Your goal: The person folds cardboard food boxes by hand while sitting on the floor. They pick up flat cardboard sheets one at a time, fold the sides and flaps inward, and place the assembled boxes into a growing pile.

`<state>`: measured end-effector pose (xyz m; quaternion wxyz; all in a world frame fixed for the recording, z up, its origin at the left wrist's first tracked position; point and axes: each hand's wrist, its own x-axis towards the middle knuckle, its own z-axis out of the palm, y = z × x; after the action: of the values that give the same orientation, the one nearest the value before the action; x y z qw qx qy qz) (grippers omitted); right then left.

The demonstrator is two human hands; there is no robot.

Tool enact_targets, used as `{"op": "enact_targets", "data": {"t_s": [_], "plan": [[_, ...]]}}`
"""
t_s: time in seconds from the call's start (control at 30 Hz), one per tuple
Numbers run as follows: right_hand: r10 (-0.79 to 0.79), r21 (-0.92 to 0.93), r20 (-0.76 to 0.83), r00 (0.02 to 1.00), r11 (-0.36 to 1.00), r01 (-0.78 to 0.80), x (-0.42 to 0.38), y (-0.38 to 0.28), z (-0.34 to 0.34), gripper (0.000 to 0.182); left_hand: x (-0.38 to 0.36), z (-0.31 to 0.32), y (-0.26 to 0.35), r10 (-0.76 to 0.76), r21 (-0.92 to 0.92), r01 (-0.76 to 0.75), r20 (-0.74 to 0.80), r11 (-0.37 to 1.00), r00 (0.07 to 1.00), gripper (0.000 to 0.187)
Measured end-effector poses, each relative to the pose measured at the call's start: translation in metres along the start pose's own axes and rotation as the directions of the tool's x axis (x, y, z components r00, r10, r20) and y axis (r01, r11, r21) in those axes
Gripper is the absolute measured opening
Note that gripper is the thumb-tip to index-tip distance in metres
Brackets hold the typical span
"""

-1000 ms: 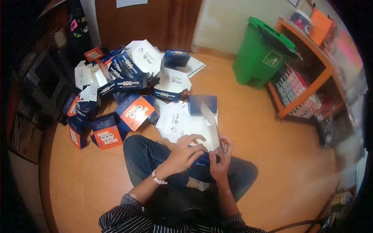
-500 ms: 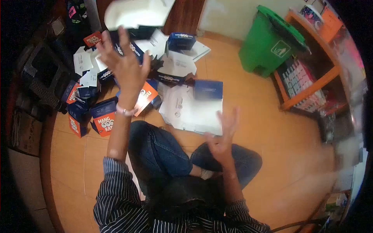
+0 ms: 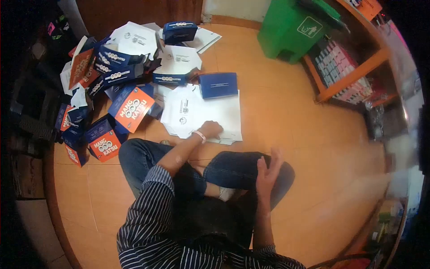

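On the floor before my crossed legs lies a stack of flat white cartons [image 3: 179, 110] with small dark print. My left hand [image 3: 210, 129], with a pale band at the wrist, rests at the stack's near edge, its fingers curled on the top flat carton. The fingertips are partly hidden. A folded dark blue box [image 3: 218, 85] sits on the stack's far right corner. Above my right knee, my right hand [image 3: 267, 175] hangs in the air with fingers apart, holding nothing.
Folded blue and orange boxes [image 3: 133, 109] lie heaped to the left, several with white open sides up. A green bin [image 3: 286, 31] stands at the far right, beside a wooden shelf [image 3: 354, 78] holding packed goods. A dark door [image 3: 139, 11] is behind the heap.
The white-sided box that was in the air beyond my left hand is now down among the heap. My left hand has come down and right, onto the stack. My right hand has lowered slightly.
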<state>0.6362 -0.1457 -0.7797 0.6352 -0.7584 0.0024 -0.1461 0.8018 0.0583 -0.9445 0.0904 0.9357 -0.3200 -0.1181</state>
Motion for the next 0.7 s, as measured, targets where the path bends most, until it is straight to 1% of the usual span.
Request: {"op": "enact_targets", "data": {"t_s": [0.03, 0.07, 0.1, 0.13, 0.2, 0.23, 0.27, 0.3, 0.33, 0.37, 0.4, 0.43, 0.47, 0.5, 0.53, 0.57, 0.6, 0.63, 0.67, 0.7], "plan": [[0.004, -0.001, -0.003, 1.000, 1.000, -0.004, 0.002, 0.004, -0.001, 0.044, 0.002, 0.001, -0.008, 0.000, -0.155, -0.002, -0.011, 0.988, 1.000, 0.016], [0.047, 0.012, 0.005, 0.999, 0.999, -0.047, 0.001, 0.008, 0.000, 0.044, 0.002, -0.005, -0.012, 0.004, -0.154, -0.005, -0.004, 0.988, 1.000, 0.016], [0.087, 0.030, 0.011, 0.996, 0.996, -0.088, 0.000, 0.013, 0.002, 0.044, 0.001, -0.011, -0.017, -0.030, -0.192, 0.013, -0.086, 0.981, 0.996, 0.016], [0.085, 0.041, 0.002, 0.996, 0.996, -0.085, 0.000, 0.020, 0.006, 0.044, 0.001, -0.017, -0.026, -0.066, -0.225, 0.027, -0.169, 0.974, 0.983, 0.017], [0.119, 0.047, 0.052, 0.991, 0.991, -0.122, -0.002, 0.039, 0.013, 0.045, -0.002, -0.026, -0.041, -0.056, -0.239, 0.009, -0.190, 0.971, 0.980, 0.017], [0.126, 0.036, 0.074, 0.989, 0.991, -0.129, -0.002, 0.053, 0.015, 0.048, -0.007, -0.041, -0.043, -0.038, -0.420, 0.016, -0.046, 0.908, 0.998, 0.018], [0.125, 0.041, 0.069, 0.990, 0.991, -0.128, 0.000, 0.058, 0.021, 0.048, -0.009, -0.048, -0.049, 0.006, -0.582, 0.051, 0.096, 0.811, 0.995, 0.019], [0.195, 0.072, 0.106, 0.975, 0.977, -0.203, 0.004, 0.061, 0.028, 0.049, -0.009, -0.049, -0.055, 0.146, -0.730, 0.010, 0.150, 0.684, 0.978, 0.024], [0.263, 0.098, 0.145, 0.954, 0.955, -0.278, 0.007, 0.068, 0.033, 0.050, -0.015, -0.059, -0.048, 0.150, -0.729, 0.010, 0.155, 0.684, 0.976, 0.024], [0.186, 0.127, 0.160, 0.970, 0.970, -0.206, 0.010, 0.099, 0.040, 0.056, -0.026, -0.078, -0.035, 0.164, -0.837, 0.031, 0.143, 0.546, 0.976, 0.023], [0.187, 0.129, 0.154, 0.970, 0.970, -0.207, 0.012, 0.108, 0.046, 0.056, -0.032, -0.090, -0.028, 0.175, -0.918, 0.051, 0.129, 0.394, 0.976, 0.022], [0.138, 0.081, 0.037, 0.990, 0.987, -0.141, 0.012, 0.113, 0.056, 0.059, -0.031, -0.085, -0.030, 0.186, -0.943, -0.021, 0.044, 0.333, 0.982, 0.019], [0.076, 0.024, -0.073, 0.994, 0.997, -0.075, 0.017, 0.091, 0.070, 0.062, -0.034, -0.090, -0.026, 0.186, -0.941, -0.023, 0.043, 0.338, 0.982, 0.019], [-0.004, -0.072, -0.141, 0.990, 0.997, -0.006, 0.016, 0.065, 0.072, 0.064, -0.039, -0.094, -0.022, 0.080, -0.943, -0.048, -0.023, 0.329, 0.997, 0.017], [-0.010, -0.066, -0.139, 0.990, 0.998, 0.000, 0.021, 0.063, 0.073, 0.064, -0.047, -0.103, -0.013, -0.029, -0.943, -0.073, -0.087, 0.325, 0.996, 0.016], [-0.075, -0.174, -0.189, 0.979, 0.984, 0.041, 0.025, 0.062, 0.070, 0.062, -0.065, -0.125, 0.009, -0.119, -0.920, -0.106, -0.162, 0.377, 0.980, 0.015], [-0.142, -0.284, -0.231, 0.962, 0.956, 0.073, 0.029, 0.061, 0.067, 0.059, -0.079, -0.134, 0.023, -0.125, -0.919, -0.104, -0.162, 0.380, 0.979, 0.015], [-0.203, -0.275, -0.208, 0.957, 0.951, 0.142, 0.036, 0.041, 0.063, 0.049, -0.091, -0.140, 0.035, -0.116, -0.906, -0.146, -0.207, 0.398, 0.971, 0.016], [-0.201, -0.271, -0.208, 0.957, 0.952, 0.141, 0.043, 0.031, 0.060, 0.049, -0.102, -0.142, 0.044, -0.103, -0.891, -0.187, -0.250, 0.414, 0.963, 0.019], [-0.207, -0.118, -0.112, 0.972, 0.974, 0.194, 0.048, 0.025, 0.055, 0.043, -0.112, -0.142, 0.051, -0.156, -0.871, -0.091, -0.188, 0.482, 0.970, 0.027]]}}
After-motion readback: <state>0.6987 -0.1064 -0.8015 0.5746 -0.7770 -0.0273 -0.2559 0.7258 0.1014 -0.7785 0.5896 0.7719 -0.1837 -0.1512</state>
